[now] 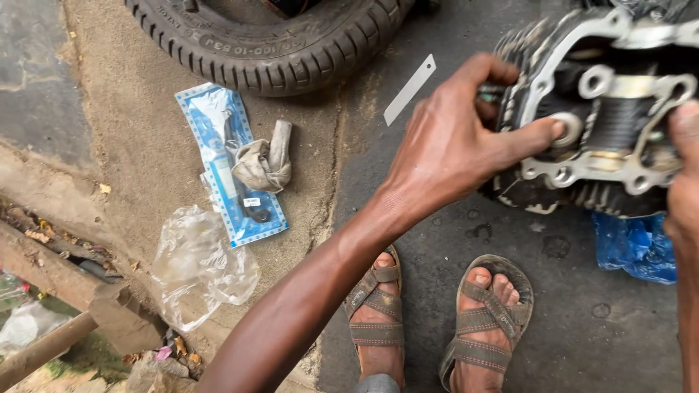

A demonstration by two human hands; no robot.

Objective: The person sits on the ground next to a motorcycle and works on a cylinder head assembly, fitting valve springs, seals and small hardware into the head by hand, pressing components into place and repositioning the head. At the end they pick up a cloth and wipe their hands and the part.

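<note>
Honestly, I had the finned engine head (pixel 604 124) held up over the ground, left hand (pixel 451 145) wrapped on its edge, right hand (pixel 684 182) gripping the far side; looked heavy, rigid, oily, so holding the outer fins seemed safest.

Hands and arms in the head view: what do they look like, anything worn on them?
Both are bare. The left hand and its long, lean forearm show no sleeve, glove, watch or ring. Of the right hand only a strip at the frame edge shows, also ungloved. Its wrist and arm are mostly cut off.
</note>
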